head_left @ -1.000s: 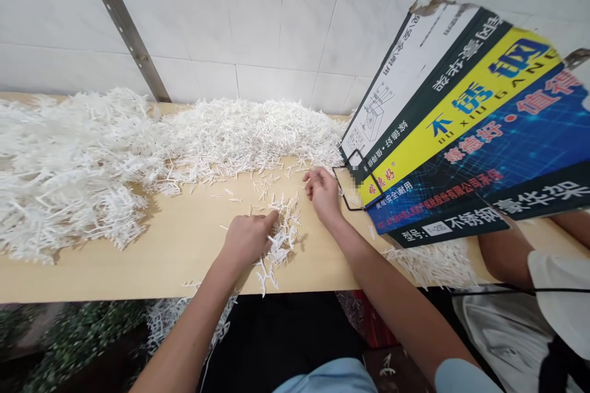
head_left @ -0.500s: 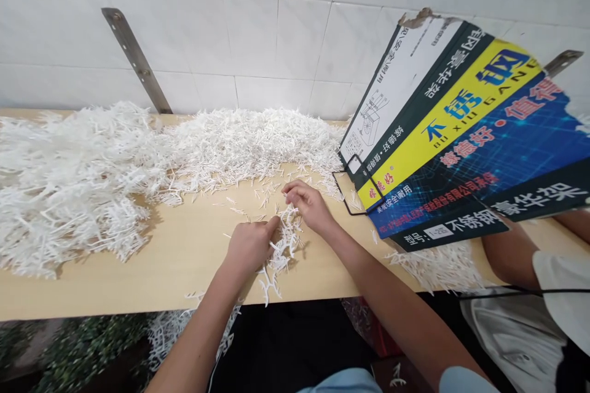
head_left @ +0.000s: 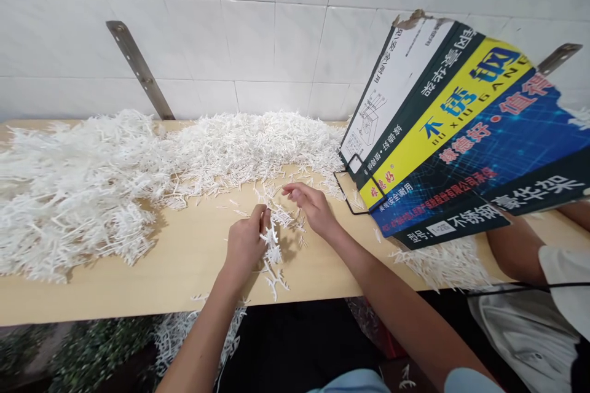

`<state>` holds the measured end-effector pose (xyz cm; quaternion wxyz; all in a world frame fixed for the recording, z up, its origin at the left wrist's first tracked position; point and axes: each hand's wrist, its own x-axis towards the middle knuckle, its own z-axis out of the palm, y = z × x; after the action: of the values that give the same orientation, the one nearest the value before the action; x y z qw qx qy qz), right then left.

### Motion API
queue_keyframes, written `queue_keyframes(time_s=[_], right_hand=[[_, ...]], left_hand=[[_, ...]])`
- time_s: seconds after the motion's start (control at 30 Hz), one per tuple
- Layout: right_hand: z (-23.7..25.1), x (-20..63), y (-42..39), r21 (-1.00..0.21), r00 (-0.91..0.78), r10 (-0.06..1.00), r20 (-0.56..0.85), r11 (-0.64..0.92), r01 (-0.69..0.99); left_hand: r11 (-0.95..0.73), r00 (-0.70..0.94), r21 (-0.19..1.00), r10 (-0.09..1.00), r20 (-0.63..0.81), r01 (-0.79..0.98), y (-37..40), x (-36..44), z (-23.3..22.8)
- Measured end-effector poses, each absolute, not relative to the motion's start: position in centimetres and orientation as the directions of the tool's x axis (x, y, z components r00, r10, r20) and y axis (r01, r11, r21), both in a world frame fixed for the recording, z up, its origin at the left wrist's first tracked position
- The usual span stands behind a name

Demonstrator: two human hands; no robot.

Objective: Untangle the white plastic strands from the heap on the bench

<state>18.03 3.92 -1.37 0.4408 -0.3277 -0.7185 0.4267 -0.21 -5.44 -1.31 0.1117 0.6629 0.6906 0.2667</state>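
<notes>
- Since a second ago, the left hand (head_left: 246, 242) has been raised, pinching a white plastic sprig (head_left: 273, 250).
- At its two o'clock, the right hand (head_left: 311, 207) is held loosely spread over loose white pieces (head_left: 286, 216) on the wooden bench (head_left: 184, 258).

Bright even light, edges warped.

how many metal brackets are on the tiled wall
2. One metal bracket slants down the wall at upper left, ending behind the white plastic pieces. The other pokes out at upper right, mostly hidden behind the printed cardboard box; more may be hidden.
</notes>
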Motion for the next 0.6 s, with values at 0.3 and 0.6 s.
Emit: queue_keyframes(time_s=[0.3,0.6], right_hand=[[-1.3,17.0,2.4,-0.729,-0.616,0.648,0.449,0.664,0.167],[-2.2,16.8,2.2,-0.469,-0.646,0.524,0.555,0.839,0.277]], left_hand=[[0.005,-0.166,0.616,0.965,0.205,0.788,-5.3,-0.3,-0.9],[-0.015,-0.221,0.849,0.963,0.155,0.528,-4.9,-0.9,-1.9]])
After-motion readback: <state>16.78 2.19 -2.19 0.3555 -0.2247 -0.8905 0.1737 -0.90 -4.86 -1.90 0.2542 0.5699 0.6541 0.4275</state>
